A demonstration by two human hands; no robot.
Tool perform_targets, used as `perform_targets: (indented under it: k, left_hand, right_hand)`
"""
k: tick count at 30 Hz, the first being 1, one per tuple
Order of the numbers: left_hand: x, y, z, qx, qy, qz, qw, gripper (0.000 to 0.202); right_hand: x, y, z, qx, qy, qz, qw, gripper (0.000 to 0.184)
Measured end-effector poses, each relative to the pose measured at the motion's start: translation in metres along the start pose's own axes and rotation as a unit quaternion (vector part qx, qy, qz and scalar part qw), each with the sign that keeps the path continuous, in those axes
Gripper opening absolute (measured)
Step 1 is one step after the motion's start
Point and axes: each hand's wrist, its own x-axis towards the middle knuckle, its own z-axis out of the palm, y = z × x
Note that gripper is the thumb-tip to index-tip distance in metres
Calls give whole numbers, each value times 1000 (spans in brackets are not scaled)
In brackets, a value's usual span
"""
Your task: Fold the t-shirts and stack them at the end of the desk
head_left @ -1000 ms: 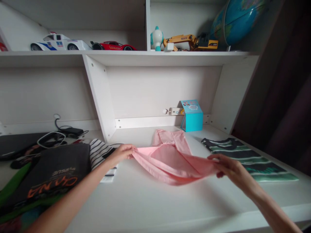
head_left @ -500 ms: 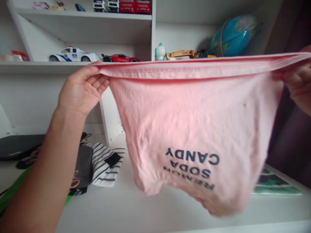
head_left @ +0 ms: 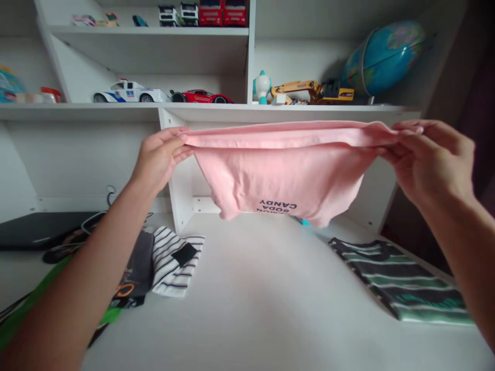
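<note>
Fingers, your L hand [head_left: 158, 154]: pinched together on top L corner of pink garment [head_left: 286, 172]. Fingers, your R hand [head_left: 436, 159]: same pinch, top R corner.

Item 1, pink garment: held up btwn your hands, over far part of desk [head_left: 255, 304]; hem edge uppermost, stretched wide; lettering upside down; lower edge hanging, creased at L.

Item 2, green-and-dark striped garment [head_left: 398, 278]: flat on desk, R side.

Item 3, black-and-white striped garment [head_left: 178, 263]: on desk, L side, just beside dark grey garment [head_left: 141, 260].

Step in hand (judged): spreading item 1 by its hem. Next move prob. calls for: pinches firm, hands level, tension even; if lowering, cloth btwn items 2 & 3 w/o snagging either.
</note>
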Motion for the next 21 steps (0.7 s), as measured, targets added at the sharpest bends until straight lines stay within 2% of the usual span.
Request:
perform_targets:
  k: [2, 4, 7, 8, 9, 10, 11, 12, 13, 14, 16, 18, 19, 21]
  left_hand:
    - [-27, 7, -6, 36, -84, -35, 995, 22]
    - [-63, -1, -14, 92, -192, -104, 972, 23]
    - [-124, -24, -26, 151, -373, -212, 890, 24]
    - [-141, -31, -30, 159, -435, -245, 852, 25]
    - [-156, -37, -33, 162, -497, -277, 807, 26]
    - [-167, -42, -34, 163, -553, -303, 759, 27]
    - [-174, -46, -34, 167, -597, -320, 717, 27]
    - [-177, -49, -30, 176, -625, -322, 689, 27]
    - [-176, -52, -24, 188, -639, -307, 680, 27]
    - [-173, -58, -14, 202, -640, -276, 688, 26]
    - [-162, -77, 16, 219, -613, -187, 736, 26]
    - [-154, -109, 52, 229, -568, -100, 784, 27]
    - [-152, -128, 70, 242, -543, -66, 802, 28]
    - [-154, -169, 99, 280, -517, -25, 809, 31]
  right_hand:
    - [-24, -3, -16, -30, -15, 33, 999, 8]
    - [-64, 6, -43, -103, -41, 117, 987, 17]
    - [-139, 35, -103, -243, -135, 257, 926, 29]
    - [-163, 47, -125, -259, -178, 305, 899, 30]
    - [-185, 57, -146, -268, -236, 365, 860, 31]
    - [-203, 67, -165, -282, -287, 426, 810, 33]
    - [-216, 75, -179, -299, -346, 485, 745, 34]
    - [-224, 81, -188, -314, -377, 504, 711, 35]
    - [-227, 85, -190, -332, -393, 500, 697, 35]
    - [-225, 88, -185, -350, -394, 473, 706, 35]
    - [-213, 94, -156, -383, -371, 371, 760, 35]
    - [-199, 106, -114, -407, -380, 265, 787, 38]
    - [-194, 115, -92, -417, -408, 210, 784, 41]
    - [-190, 141, -58, -438, -482, 130, 748, 48]
